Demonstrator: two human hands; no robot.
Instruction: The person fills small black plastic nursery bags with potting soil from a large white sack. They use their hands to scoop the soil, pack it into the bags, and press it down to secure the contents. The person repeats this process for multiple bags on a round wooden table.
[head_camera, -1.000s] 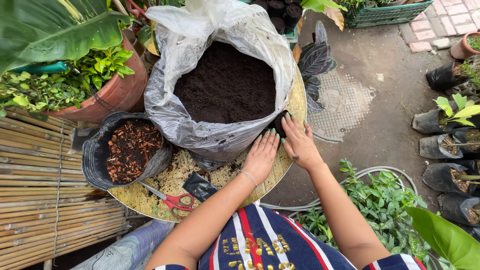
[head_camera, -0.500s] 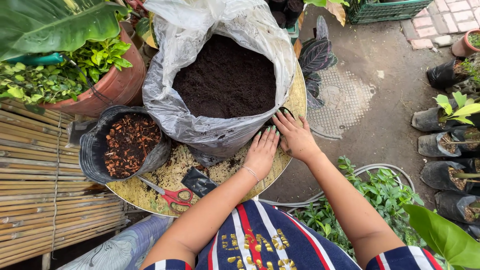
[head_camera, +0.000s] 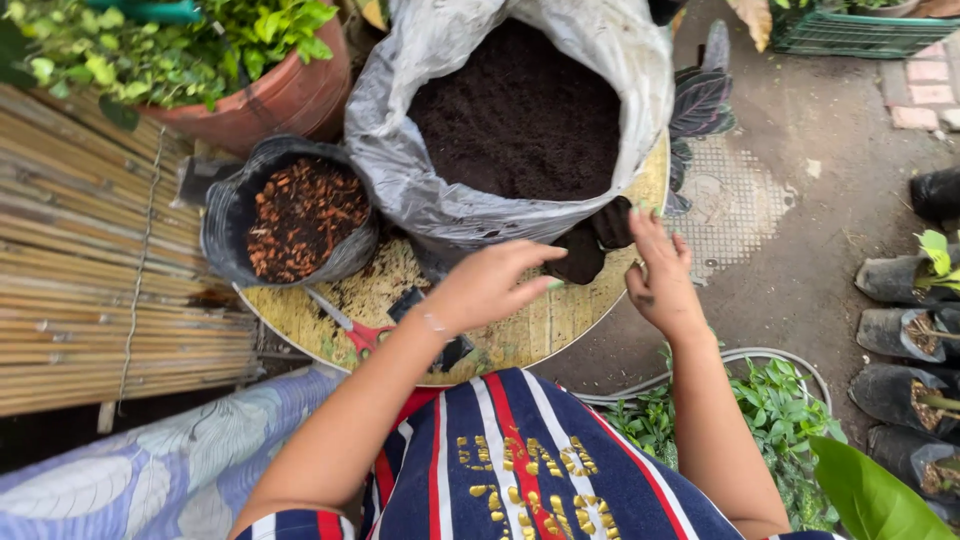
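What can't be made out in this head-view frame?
- Scissors: red handles partly covered by the left forearm.
- Small black bag by the right hand: its contents and any grip on it are unclear.
- Terracotta pot: cut off by the top edge.
- Soil sack: top cropped.

Left of the hands, red-handled scissors (head_camera: 352, 332) lie on the round yellow table (head_camera: 520, 335), just beside a black bag of brown bark chips (head_camera: 298, 212). Further left, a bamboo mat (head_camera: 95, 280) stretches out, with a terracotta pot (head_camera: 268, 100) of green leaves beyond it. Right of the hands, black nursery bags (head_camera: 900, 335) stand on the ground near a round drain cover (head_camera: 732, 205).
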